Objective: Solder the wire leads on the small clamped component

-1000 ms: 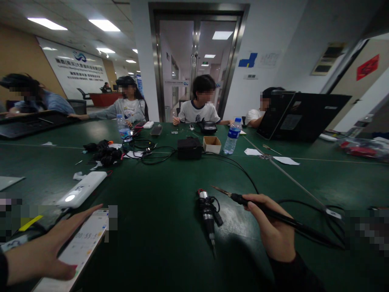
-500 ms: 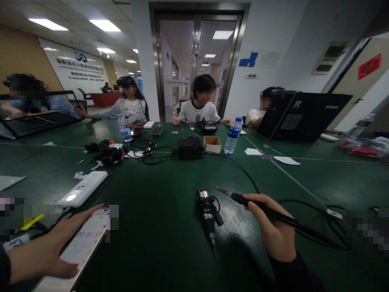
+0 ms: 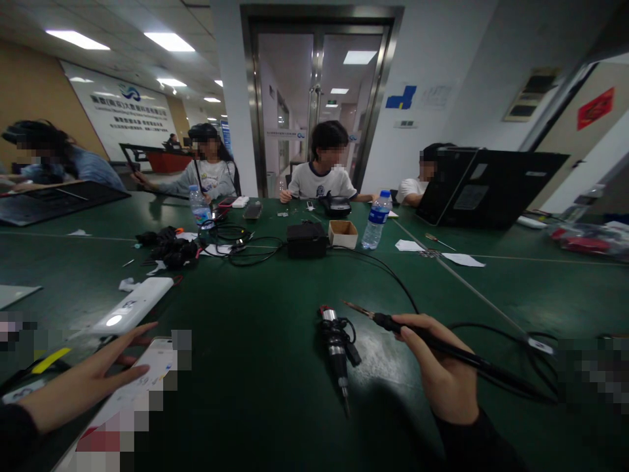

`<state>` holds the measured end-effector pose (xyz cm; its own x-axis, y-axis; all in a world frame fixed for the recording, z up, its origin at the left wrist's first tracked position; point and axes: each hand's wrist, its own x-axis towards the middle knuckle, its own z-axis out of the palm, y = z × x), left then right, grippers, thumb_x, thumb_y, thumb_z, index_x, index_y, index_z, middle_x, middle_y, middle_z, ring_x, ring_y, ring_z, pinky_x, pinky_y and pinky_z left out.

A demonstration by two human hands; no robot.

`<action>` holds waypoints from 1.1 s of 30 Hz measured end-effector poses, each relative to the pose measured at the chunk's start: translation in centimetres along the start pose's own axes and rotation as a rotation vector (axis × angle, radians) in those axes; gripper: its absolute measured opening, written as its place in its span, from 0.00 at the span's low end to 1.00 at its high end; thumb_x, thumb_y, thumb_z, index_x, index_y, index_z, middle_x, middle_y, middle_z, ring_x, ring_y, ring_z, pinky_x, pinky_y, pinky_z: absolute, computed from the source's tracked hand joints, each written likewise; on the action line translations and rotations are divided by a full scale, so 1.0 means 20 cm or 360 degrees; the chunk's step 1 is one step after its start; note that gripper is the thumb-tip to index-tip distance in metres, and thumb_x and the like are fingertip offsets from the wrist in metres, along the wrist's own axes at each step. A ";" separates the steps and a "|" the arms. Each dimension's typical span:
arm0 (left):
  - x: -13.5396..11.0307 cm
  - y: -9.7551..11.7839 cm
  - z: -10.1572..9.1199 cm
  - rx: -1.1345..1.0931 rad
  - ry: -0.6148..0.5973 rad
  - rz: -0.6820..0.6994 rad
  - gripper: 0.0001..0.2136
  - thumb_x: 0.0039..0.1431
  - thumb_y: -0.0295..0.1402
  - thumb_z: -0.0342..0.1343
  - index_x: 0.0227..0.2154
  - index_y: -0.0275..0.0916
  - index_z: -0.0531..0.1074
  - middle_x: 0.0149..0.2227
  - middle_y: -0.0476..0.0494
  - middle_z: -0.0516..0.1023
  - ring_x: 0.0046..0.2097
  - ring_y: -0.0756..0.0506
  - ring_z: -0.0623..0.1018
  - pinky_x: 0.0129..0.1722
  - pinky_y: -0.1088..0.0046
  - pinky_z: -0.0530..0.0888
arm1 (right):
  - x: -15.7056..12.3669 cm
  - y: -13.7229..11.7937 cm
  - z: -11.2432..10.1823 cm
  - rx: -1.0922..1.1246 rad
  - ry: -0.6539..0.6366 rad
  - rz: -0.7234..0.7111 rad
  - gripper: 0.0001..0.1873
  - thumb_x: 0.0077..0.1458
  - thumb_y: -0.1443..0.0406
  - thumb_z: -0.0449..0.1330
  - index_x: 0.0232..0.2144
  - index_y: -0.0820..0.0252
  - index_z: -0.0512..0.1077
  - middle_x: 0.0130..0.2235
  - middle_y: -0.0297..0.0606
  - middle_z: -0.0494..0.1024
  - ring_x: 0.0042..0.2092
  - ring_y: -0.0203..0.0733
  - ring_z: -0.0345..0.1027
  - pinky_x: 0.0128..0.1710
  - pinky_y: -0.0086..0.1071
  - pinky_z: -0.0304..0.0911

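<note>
With the right hand [image 3: 445, 380] closed in a pen-like grip on the soldering iron [image 3: 432, 347], its tip raised over the table [image 3: 275, 341], and the left hand [image 3: 83, 387] spread flat on the phone [image 3: 147, 373], split attention could let the tip dip onto the nearby black tool [image 3: 337, 351] or its own cable [image 3: 496, 328].

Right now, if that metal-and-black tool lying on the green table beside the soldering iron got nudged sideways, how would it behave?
The tool looks round-bodied and rigid, so it would probably roll rather than bend. The short black loop at its collar may drag and check that roll. Its metal sections suggest some weight for its size. The right hand holding the soldering iron sits close by.
</note>
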<state>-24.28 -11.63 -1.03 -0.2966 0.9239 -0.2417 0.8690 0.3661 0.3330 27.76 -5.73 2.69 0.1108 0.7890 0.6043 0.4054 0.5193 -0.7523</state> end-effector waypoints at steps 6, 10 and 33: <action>0.02 0.00 0.01 -0.0352 -0.0105 0.0001 0.39 0.53 0.59 0.41 0.64 0.44 0.50 0.59 0.45 0.69 0.53 0.34 0.72 0.46 0.61 0.72 | -0.01 0.02 0.00 -0.0008 0.0001 0.0015 0.06 0.55 0.63 0.60 0.34 0.57 0.76 0.34 0.38 0.78 0.34 0.43 0.73 0.33 0.35 0.67; 0.04 -0.06 -0.01 -0.0318 -0.0277 0.0022 0.40 0.54 0.59 0.42 0.66 0.43 0.46 0.61 0.41 0.64 0.55 0.34 0.71 0.50 0.58 0.72 | 0.00 0.02 0.00 0.0011 -0.0016 0.0002 0.06 0.55 0.63 0.60 0.34 0.57 0.76 0.34 0.37 0.77 0.34 0.43 0.73 0.33 0.35 0.67; -0.02 0.01 0.02 -0.0185 -0.0159 0.0169 0.46 0.47 0.51 0.53 0.66 0.41 0.42 0.66 0.32 0.53 0.58 0.29 0.68 0.50 0.48 0.70 | 0.00 0.02 -0.01 0.0038 -0.0024 0.0009 0.06 0.54 0.64 0.60 0.34 0.57 0.76 0.33 0.37 0.77 0.34 0.42 0.73 0.33 0.35 0.67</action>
<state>-23.72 -11.99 -1.21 -0.1600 0.9445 -0.2869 0.8399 0.2829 0.4631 28.01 -5.63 2.39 0.0993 0.7967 0.5962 0.3833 0.5223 -0.7618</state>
